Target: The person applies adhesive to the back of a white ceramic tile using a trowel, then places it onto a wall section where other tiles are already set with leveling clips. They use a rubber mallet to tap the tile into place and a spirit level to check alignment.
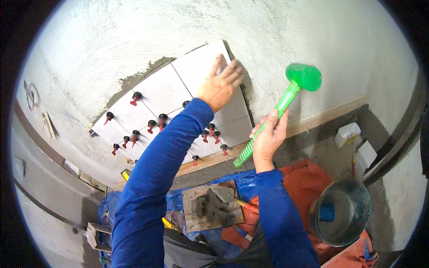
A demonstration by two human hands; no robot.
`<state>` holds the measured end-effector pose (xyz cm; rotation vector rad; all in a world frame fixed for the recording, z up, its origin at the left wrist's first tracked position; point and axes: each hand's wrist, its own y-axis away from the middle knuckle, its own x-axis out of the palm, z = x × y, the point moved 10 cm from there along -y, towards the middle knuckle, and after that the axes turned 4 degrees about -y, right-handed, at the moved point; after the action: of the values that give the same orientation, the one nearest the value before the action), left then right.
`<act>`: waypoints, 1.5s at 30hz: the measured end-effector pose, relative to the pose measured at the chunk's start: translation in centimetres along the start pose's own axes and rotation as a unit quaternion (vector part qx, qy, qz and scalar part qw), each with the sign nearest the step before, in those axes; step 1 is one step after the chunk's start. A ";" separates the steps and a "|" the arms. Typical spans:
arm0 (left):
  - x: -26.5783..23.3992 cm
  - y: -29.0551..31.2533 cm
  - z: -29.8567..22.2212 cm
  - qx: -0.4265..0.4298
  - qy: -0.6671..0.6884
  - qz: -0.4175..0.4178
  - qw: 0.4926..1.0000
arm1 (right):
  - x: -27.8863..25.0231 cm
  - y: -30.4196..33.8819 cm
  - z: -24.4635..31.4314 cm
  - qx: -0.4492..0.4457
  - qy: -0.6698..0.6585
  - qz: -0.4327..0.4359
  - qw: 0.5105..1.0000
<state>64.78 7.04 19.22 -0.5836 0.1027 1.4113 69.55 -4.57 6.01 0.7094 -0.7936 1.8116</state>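
My left hand (pixel 222 85) lies with its fingers stretched out on a large white wall tile (pixel 199 62) at the upper right of a tiled patch. In my right hand (pixel 271 136) is a green mallet (pixel 304 77), gripped around its ribbed handle, with the head raised to the right of the tile and apart from it. Red and black tile levelling clips (pixel 136 98) stick out of the joints between the white tiles. Grey mortar (pixel 134 81) shows along the patch's upper edge. My left forearm hides part of the tiles.
Below the wall, a board (pixel 192 203) carries a heap of grey mortar (pixel 214 207). A bucket (pixel 342 212) stands at the lower right on an orange sheet (pixel 304 176). A wooden batten (pixel 321 115) runs along the wall's foot. A white container (pixel 347 134) stands at the far right.
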 end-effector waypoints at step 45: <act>-24.2 29.2 -7.0 -0.193 0.844 -0.011 0.501 | -4.2 2.5 16.0 -0.210 0.345 0.051 0.914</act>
<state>34.64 -16.48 13.66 -2.1769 1.3570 0.2627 70.40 -20.09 12.07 -0.2590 -0.6976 1.7252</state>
